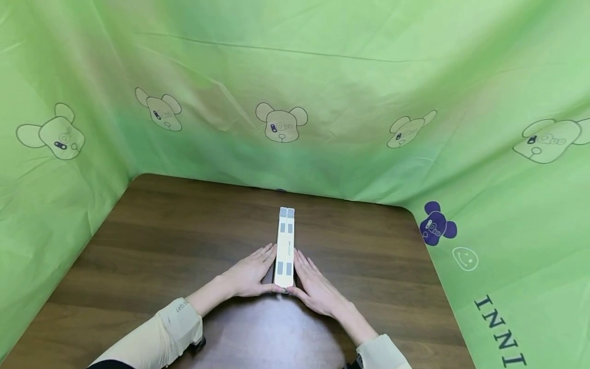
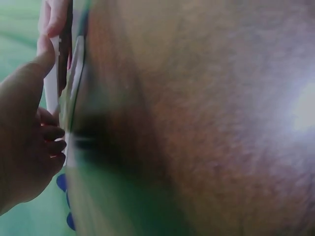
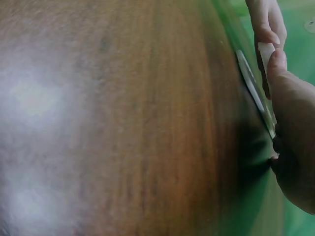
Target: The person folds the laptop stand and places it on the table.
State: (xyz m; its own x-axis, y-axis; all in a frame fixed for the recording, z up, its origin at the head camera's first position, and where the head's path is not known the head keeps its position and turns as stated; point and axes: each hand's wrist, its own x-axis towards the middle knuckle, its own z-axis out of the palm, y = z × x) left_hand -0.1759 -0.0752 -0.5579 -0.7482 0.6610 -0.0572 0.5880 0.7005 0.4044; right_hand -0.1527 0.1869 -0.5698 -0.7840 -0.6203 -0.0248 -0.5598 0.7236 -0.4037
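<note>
A narrow white folding laptop stand, folded up, points away from me over the middle of the table. It has two parallel bars with grey pads on its top face. My left hand holds its left side, fingers along the edge and thumb at the near end. On the other side my right hand grips it the same way, and the two thumb tips nearly meet. In the left wrist view the left hand has its thumb against the stand's end. The right wrist view shows the right hand at the frame's edge.
The brown wood-grain table has rounded far corners. Green cloth printed with bear heads hangs along its back and sides. Light glares off the near part of the tabletop.
</note>
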